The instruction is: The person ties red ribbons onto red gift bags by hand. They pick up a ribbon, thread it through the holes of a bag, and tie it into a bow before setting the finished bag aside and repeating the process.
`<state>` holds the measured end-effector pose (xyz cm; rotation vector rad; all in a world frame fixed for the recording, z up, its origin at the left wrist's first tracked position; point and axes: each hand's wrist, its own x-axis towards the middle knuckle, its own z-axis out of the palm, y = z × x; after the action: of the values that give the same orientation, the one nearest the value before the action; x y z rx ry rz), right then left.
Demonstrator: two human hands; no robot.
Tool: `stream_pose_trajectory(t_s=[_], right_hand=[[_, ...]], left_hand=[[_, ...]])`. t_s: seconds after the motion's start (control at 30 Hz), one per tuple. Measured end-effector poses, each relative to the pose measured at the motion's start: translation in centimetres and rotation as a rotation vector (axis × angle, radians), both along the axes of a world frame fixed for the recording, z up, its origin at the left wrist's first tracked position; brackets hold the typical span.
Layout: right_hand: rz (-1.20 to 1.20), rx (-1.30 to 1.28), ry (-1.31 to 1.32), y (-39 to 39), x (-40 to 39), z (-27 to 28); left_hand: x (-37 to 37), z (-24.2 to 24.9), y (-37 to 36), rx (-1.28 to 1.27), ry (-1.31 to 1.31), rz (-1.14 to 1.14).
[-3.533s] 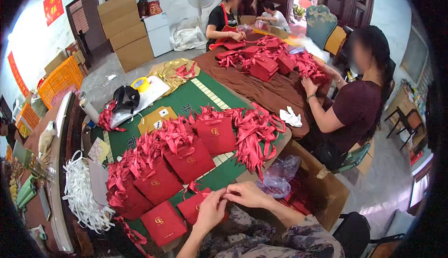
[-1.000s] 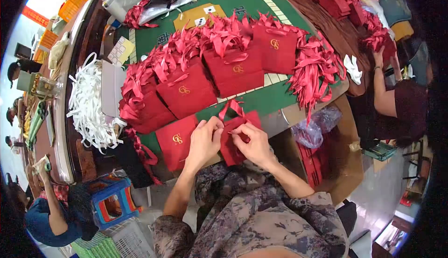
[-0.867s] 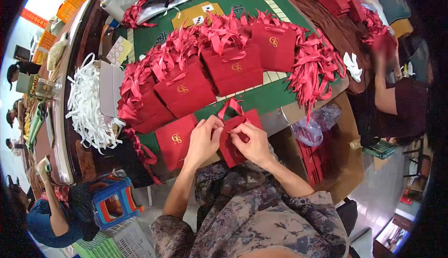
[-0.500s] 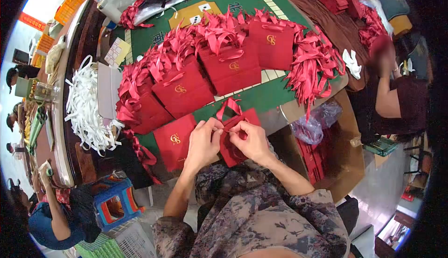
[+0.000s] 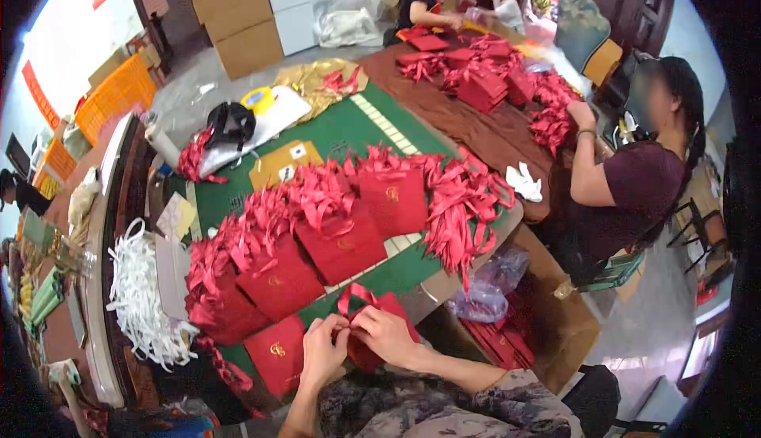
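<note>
Both my hands work on a small red paper gift bag [image 5: 394, 305] at the near edge of the green table [image 5: 341, 133]. My left hand [image 5: 323, 352] pinches its red ribbon handle [image 5: 351, 294] from the left. My right hand [image 5: 388, 335] grips the bag and ribbon from the right. A flat red bag with a gold logo [image 5: 275, 354] lies just left of my left hand. Rows of finished red bags with ribbon handles [image 5: 342, 241] stand beyond my hands.
A heap of loose red ribbons [image 5: 464, 208] lies at the right of the table. White paper strips [image 5: 139, 299] pile at the left. An open cardboard box [image 5: 547, 311] sits on the floor at the right. A seated person [image 5: 626, 192] works at the brown table [image 5: 468, 137].
The camera has tilted up, so the room and far workers are in view again. My hands stay on the same red bag and ribbon at the table's near edge.
</note>
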<state>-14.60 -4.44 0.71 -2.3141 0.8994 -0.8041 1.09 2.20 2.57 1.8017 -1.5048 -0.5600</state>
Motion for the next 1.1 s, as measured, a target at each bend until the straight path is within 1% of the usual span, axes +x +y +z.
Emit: stream_pose_trajectory(t_s=[0.07,0.1,0.13,0.2,0.23,0.27,0.33,0.37,0.4,0.47,0.5,0.53,0.6,0.73,0.8,0.87,0.9,0.97,1.0,1.07,1.1], right_hand=[[0.045,0.073,-0.047,-0.7,-0.2,0.8],[0.093,0.150,0.018,-1.2,-0.6,2.0],[0.088,0.135,0.017,-1.6,-0.8,2.1],[0.185,0.210,0.026,-2.5,-1.2,2.1],[0.235,0.207,0.086,-3.1,-1.4,2.2],[0.230,0.197,0.086,-3.7,-1.4,2.0],[0.329,0.178,0.167,-5.0,-1.3,1.2],[0.361,0.183,0.131,-5.5,-1.2,0.9],[0.352,0.175,0.131,-6.2,-1.1,1.1],[0.529,0.275,0.230,-7.6,-1.0,1.5],[0.575,0.298,0.184,-8.1,-1.0,1.8],[0.570,0.295,0.183,-8.5,-1.0,2.1],[0.648,0.347,0.228,-9.0,-0.9,2.9],[0.620,0.327,0.309,-8.7,-0.8,2.1],[0.621,0.378,0.265,-9.0,-1.1,1.8],[0.590,0.475,0.172,-9.0,-1.1,1.5],[0.587,0.478,0.170,-8.8,-1.0,1.3],[0.383,0.519,0.144,-7.9,-0.8,0.6],[0.379,0.522,0.145,-7.4,-0.6,0.0],[0.187,0.482,-0.020,-6.9,-0.1,-1.4],[0.139,0.500,-0.039,-7.2,0.1,-1.4]], left_hand=[[-0.3,0.5,-0.1,-0.003,0.018,0.006],[-0.5,0.6,-0.2,0.017,0.039,0.019],[-0.4,0.5,-0.1,0.002,0.038,0.014],[-0.4,0.4,-0.1,-0.006,0.017,0.000],[-0.7,0.8,-0.1,0.039,0.010,0.012],[-0.9,0.7,-0.1,0.029,0.009,0.008],[-1.4,0.1,0.3,-0.065,-0.006,-0.009],[-1.4,-0.7,0.4,-0.130,-0.047,-0.010],[-1.5,-1.0,0.4,-0.138,-0.047,-0.018],[-1.7,-1.4,0.3,-0.313,-0.110,-0.017],[-1.8,-1.4,0.3,-0.317,-0.110,-0.023],[-1.9,-1.3,0.4,-0.319,-0.127,-0.033],[-2.0,-1.0,0.5,-0.324,-0.164,-0.051],[-2.3,-0.7,0.7,-0.338,-0.234,-0.078],[-2.7,-0.1,0.7,-0.268,-0.176,-0.052],[-2.7,0.0,0.3,-0.277,-0.160,-0.053],[-2.6,-0.1,0.1,-0.288,-0.145,-0.049],[-2.4,-0.5,0.0,-0.252,-0.099,-0.039],[-2.2,-0.6,0.0,-0.216,-0.055,-0.028],[-2.2,-0.7,0.1,-0.183,-0.017,-0.015],[-2.3,-0.7,0.4,-0.121,0.051,-0.015]])
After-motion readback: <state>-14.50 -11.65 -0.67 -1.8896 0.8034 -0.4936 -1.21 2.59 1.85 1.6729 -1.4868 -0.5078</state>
